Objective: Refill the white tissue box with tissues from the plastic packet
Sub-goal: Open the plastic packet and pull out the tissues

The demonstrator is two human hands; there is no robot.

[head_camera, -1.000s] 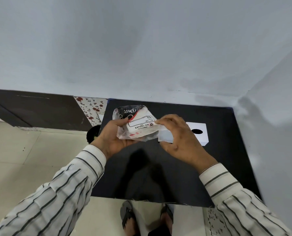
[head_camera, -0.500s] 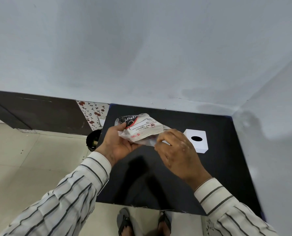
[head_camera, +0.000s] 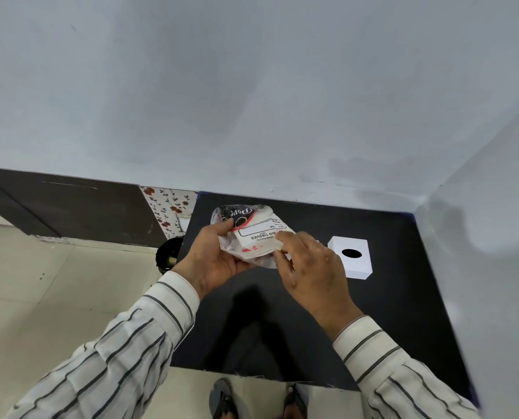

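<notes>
Right hand (head_camera: pixel 311 269) slid onto plastic packet (head_camera: pixel 253 237), pinching its end; left hand (head_camera: pixel 218 261) clamps other end. Hard tug could rip tissues or knock white tissue box (head_camera: pixel 351 257) just right of right hand.

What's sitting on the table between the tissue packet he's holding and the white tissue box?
Only the right hand, gripping the plastic packet at its near end. Beyond its knuckles, bare black table runs to the white tissue box, as the head view shows.
</notes>
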